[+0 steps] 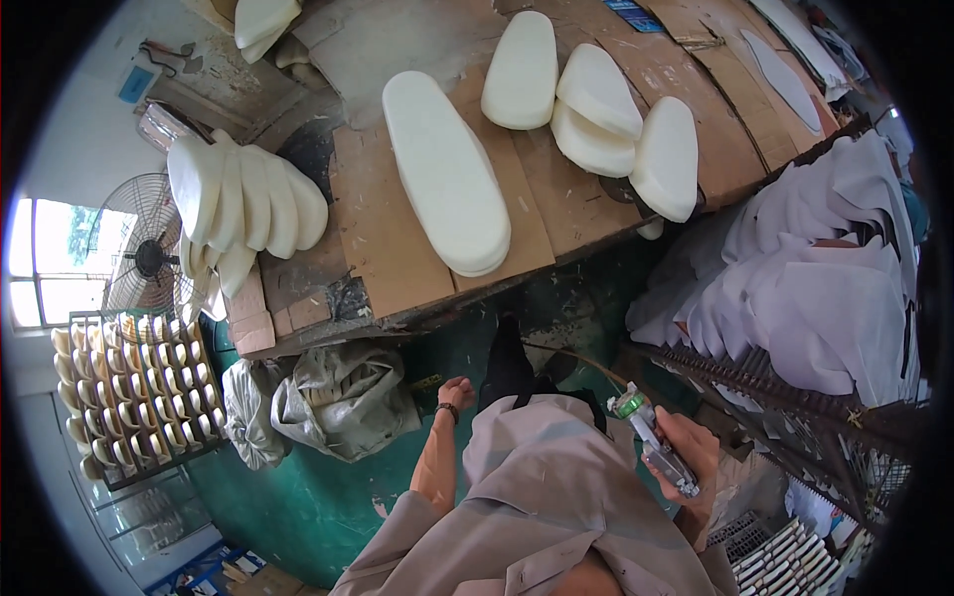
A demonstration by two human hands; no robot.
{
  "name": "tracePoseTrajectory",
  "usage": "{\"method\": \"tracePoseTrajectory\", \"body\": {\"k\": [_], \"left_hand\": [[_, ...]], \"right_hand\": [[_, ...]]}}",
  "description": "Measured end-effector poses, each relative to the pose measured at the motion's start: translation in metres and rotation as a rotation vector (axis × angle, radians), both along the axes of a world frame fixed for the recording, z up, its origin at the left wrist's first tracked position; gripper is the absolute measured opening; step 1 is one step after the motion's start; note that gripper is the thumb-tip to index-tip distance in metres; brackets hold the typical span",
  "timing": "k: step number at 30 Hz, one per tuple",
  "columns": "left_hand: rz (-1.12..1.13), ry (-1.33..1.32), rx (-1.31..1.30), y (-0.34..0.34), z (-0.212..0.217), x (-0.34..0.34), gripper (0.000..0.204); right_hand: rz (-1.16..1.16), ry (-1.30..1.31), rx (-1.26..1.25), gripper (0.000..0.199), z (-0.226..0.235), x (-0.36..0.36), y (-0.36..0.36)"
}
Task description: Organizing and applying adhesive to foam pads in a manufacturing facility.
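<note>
My right hand point(688, 449) is closed around a silver hand-held power tool point(664, 447) with a green collar at its far end, out in front of my body on the right. A thin brown hose or cord point(581, 356) runs near the tool's green end. Lower down at centre, my left hand point(456, 392) hangs beside my trousers with its fingers curled in and nothing visible in them. On the cardboard-covered table point(388, 278) ahead lies a long cream sole-shaped piece point(447, 169), seemingly one atop another. Neither hand touches the pieces.
More cream pieces point(519, 70) lie at the table's far right, and a fanned stack point(248, 194) stands at its left. A rack of cream pieces point(144, 392), a fan point(149, 258) and grey sacks point(348, 397) are leftward. White sheets point(805, 278) cover a rack on the right.
</note>
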State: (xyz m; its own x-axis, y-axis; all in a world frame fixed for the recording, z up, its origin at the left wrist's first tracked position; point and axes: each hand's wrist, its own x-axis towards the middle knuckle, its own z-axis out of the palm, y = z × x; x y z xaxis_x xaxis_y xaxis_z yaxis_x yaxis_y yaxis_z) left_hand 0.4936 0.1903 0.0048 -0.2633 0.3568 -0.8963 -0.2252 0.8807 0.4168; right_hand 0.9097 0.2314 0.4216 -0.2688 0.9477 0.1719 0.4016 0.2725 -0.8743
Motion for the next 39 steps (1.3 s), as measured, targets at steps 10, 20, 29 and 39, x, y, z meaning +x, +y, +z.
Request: {"method": "tracePoseTrajectory", "body": {"k": [10, 20, 29, 39], "left_hand": [[0.008, -0.003, 0.024, 0.003, 0.013, 0.018, 0.035], [0.259, -0.177, 0.539, 0.128, 0.074, 0.055, 0.041], [0.465, -0.242, 0.721, 0.206, 0.086, 0.062, 0.056], [0.47, -0.238, 0.683, 0.232, 0.088, 0.062, 0.056]], "right_hand": [[-0.038, -0.024, -0.018, 0.055, 0.001, 0.015, -0.012], [0.013, 0.003, -0.082, 0.056, -0.001, 0.022, -0.016], [-0.031, -0.086, -0.183, 0.062, -0.002, 0.039, -0.022], [-0.167, -0.088, 0.02, 0.053, 0.002, 0.005, 0.04]]}}
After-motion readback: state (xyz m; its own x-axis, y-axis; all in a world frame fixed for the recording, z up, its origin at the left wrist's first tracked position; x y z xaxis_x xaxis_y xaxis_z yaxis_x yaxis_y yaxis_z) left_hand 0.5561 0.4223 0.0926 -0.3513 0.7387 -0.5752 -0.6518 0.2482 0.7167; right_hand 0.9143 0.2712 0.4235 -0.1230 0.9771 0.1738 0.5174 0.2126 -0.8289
